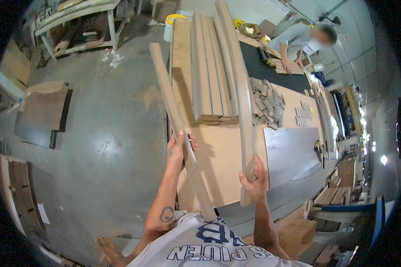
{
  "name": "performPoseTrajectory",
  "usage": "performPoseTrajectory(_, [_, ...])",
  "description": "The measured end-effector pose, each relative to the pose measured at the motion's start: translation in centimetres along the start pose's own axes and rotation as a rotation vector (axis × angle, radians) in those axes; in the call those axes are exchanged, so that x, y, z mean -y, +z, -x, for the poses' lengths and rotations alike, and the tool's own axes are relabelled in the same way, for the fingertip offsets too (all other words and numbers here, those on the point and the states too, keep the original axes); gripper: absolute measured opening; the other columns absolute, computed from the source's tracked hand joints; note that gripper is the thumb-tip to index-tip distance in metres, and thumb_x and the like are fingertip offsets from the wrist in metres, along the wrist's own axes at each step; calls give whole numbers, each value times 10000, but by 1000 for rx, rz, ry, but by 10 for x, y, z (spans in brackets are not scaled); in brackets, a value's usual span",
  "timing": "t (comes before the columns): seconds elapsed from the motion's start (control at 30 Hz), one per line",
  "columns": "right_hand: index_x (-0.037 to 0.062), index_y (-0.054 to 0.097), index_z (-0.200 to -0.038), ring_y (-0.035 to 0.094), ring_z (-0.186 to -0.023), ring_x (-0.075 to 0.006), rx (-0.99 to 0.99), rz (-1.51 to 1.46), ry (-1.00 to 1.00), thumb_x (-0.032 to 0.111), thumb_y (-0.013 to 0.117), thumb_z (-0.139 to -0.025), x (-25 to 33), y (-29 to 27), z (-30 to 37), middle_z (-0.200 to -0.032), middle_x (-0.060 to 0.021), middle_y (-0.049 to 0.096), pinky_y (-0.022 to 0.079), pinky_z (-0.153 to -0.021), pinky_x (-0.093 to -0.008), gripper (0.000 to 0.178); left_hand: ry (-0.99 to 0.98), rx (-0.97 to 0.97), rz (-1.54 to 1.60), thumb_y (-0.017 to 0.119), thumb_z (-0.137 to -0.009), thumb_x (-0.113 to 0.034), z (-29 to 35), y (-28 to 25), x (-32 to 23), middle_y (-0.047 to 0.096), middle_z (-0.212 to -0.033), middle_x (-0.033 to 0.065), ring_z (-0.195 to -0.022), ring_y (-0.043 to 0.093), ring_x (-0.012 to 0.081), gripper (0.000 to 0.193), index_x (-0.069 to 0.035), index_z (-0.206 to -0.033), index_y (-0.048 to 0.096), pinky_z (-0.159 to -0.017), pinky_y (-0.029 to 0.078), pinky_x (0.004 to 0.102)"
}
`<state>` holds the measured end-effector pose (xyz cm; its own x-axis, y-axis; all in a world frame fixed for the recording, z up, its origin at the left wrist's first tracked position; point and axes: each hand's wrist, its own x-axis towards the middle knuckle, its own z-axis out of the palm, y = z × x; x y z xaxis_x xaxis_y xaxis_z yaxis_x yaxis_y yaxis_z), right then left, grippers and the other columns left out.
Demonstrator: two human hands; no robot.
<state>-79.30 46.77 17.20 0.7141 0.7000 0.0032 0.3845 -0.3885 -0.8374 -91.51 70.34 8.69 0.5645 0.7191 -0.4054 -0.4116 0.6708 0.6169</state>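
Note:
My left hand (176, 150) is closed around a long, narrow wooden strip (166, 95). This strip slants from near my shirt out past the left edge of the worktable (218, 155). My right hand (255, 180) grips a second long wooden strip (243, 102) close to its near end, thumb on one side and fingers on the other. That strip runs away from me, along the right side of a stack of similar strips (205, 75) on the table. A heap of short wooden blocks (267, 103) sits to the right of it.
A grey sheet (292, 151) lies on the table's right, below rows of small pieces (304, 115). Across the table a co-worker (296, 42) handles slats by a black mat (258, 64). A white bucket (168, 31) stands at the far end. Dark panels (42, 111) lie on the floor at left.

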Motion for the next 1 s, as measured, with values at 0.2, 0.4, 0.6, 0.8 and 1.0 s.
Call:
performPoseTrajectory(0.2, [-1, 329, -1457, 641, -1108, -259, -209, -33, -149, 19, 719, -819, 58, -8, -9, -1254, -196, 602, 557, -864, -365, 748, -33, 141, -72, 555, -1018, -365, 28, -1, 11, 625, -855, 85, -677, 616, 170, 323, -90, -1163, 468, -597, 539, 324])
performPoseTrajectory(0.4, [33, 259, -1474, 685, -741, -191, 58, -627, 1, 16, 607, -917, 69, -10, -62, -1027, -163, 667, 561, -582, -296, 657, -1, 90, -73, 530, -1030, -346, 25, -2, 7, 611, -814, 84, -634, 597, 172, 293, -95, -1162, 459, -557, 509, 318])
performPoseTrajectory(0.6, [54, 413, -1476, 687, -971, -328, -302, 353, -546, 166, 607, -920, 18, -20, -172, -1144, -216, 679, 538, -815, -412, 599, 65, 131, -89, 521, -1036, -310, 23, -4, 9, 600, -805, 100, -621, 585, 181, 274, -84, -1176, 451, -556, 503, 320])
performPoseTrajectory(0.8, [126, 437, -1478, 601, -1135, -425, -84, 567, -126, 286, 684, -857, 54, 26, -241, -1194, -246, 653, 485, -960, -465, 687, 57, 71, -74, 548, -1026, -292, 10, -23, 17, 621, -830, 111, -652, 601, 199, 296, -71, -1201, 458, -586, 512, 336])
performPoseTrajectory(1.0, [105, 454, -1464, 623, -1111, -412, -29, 531, 12, 297, 705, -830, 59, 72, -272, -1190, -256, 651, 492, -962, -464, 708, 99, 29, -97, 573, -1014, -308, 4, -30, 13, 652, -864, 119, -676, 621, 206, 304, -66, -1173, 481, -626, 527, 350])
